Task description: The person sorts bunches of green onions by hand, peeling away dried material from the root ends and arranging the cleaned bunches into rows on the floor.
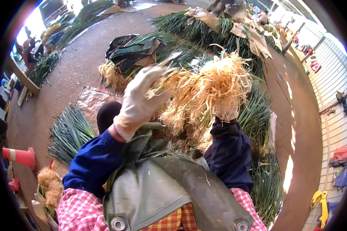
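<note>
My right hand [226,112], in a pale glove, is mostly hidden behind a bunch of green onions [223,82]; it grips the bunch with the tangled tan roots raised toward me. My left hand [140,98], in a white glove, is beside the roots on the left. Its thumb and fingers are apart in a curve, the fingertips smeared by motion, with a few stalks showing in the gap. More green onions [185,119] lie beneath, their roots facing me. A dark green apron [154,184] covers my lap.
Ahead lie heaps of green onions [173,23], partly under brown and black sheets [131,50]. Another pile [71,133] is at left, near an orange cone [21,157]. Leaves [266,184] line my right side. A white ribbed wall [327,69] stands farther right.
</note>
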A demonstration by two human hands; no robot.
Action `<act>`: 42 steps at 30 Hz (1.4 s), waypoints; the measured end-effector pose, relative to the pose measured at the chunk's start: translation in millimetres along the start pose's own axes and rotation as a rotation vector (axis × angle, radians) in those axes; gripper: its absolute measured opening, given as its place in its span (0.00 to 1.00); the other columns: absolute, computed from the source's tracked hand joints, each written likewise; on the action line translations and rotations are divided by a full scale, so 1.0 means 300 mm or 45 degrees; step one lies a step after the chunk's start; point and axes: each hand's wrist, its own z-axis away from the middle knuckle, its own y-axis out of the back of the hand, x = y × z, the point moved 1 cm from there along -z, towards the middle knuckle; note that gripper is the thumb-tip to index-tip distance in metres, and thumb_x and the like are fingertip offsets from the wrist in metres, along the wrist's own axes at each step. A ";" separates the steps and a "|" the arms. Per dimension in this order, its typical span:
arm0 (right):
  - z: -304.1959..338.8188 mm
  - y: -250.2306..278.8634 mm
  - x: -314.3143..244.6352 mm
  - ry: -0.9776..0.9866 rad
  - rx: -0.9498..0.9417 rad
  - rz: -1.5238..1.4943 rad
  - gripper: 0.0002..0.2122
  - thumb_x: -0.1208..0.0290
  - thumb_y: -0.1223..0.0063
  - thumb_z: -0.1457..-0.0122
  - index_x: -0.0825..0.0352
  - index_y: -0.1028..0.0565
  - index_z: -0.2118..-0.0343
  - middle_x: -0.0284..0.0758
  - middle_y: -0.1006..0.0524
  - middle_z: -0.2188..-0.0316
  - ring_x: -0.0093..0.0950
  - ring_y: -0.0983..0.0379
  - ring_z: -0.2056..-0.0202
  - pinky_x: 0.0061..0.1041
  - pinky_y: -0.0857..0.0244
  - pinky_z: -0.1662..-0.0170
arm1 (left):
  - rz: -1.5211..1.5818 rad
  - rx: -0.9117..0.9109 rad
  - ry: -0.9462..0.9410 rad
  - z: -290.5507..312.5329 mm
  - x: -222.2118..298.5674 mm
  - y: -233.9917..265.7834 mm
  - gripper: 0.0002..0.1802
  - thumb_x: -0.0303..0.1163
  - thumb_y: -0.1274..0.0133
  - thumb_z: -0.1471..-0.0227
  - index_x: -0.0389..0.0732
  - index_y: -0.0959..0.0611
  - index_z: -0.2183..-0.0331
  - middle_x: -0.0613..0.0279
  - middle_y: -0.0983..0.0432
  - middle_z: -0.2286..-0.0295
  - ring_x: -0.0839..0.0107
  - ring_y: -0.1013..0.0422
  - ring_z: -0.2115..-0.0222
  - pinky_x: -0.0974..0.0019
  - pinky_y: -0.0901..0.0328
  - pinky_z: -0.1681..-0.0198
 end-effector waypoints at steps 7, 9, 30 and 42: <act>-0.218 -0.116 0.048 0.065 -0.260 0.962 0.24 0.66 0.56 0.37 0.62 0.43 0.39 0.39 0.34 0.45 0.35 0.34 0.48 0.35 0.38 0.44 | -0.260 0.118 -0.392 -0.174 0.070 0.043 0.10 0.28 0.39 0.61 0.37 0.19 0.72 0.56 0.26 0.74 0.59 0.29 0.72 0.60 0.34 0.67; -0.324 -0.135 0.063 0.438 -0.367 1.819 0.21 0.66 0.58 0.37 0.61 0.40 0.42 0.37 0.34 0.45 0.33 0.36 0.46 0.33 0.43 0.41 | -0.228 0.231 -0.495 -0.148 0.078 0.115 0.06 0.24 0.41 0.59 0.37 0.21 0.74 0.55 0.27 0.76 0.60 0.29 0.74 0.63 0.34 0.69; -0.670 -0.146 0.161 -0.496 -0.326 -0.479 0.22 0.56 0.69 0.37 0.65 0.32 0.49 0.38 0.29 0.49 0.33 0.33 0.50 0.35 0.45 0.42 | 1.059 -0.119 0.472 -0.095 0.021 0.140 0.13 0.38 0.49 0.44 0.37 0.20 0.73 0.64 0.24 0.82 0.78 0.30 0.82 0.75 0.37 0.80; -0.483 -0.135 0.228 -0.203 0.328 -0.247 0.10 0.66 0.58 0.41 0.67 0.30 0.72 0.24 0.33 0.83 0.17 0.37 0.84 0.20 0.34 0.76 | -0.433 -0.687 -0.115 -0.012 0.129 0.170 0.34 0.33 0.41 0.61 0.42 0.28 0.48 0.56 0.29 0.55 0.55 0.34 0.54 0.51 0.42 0.50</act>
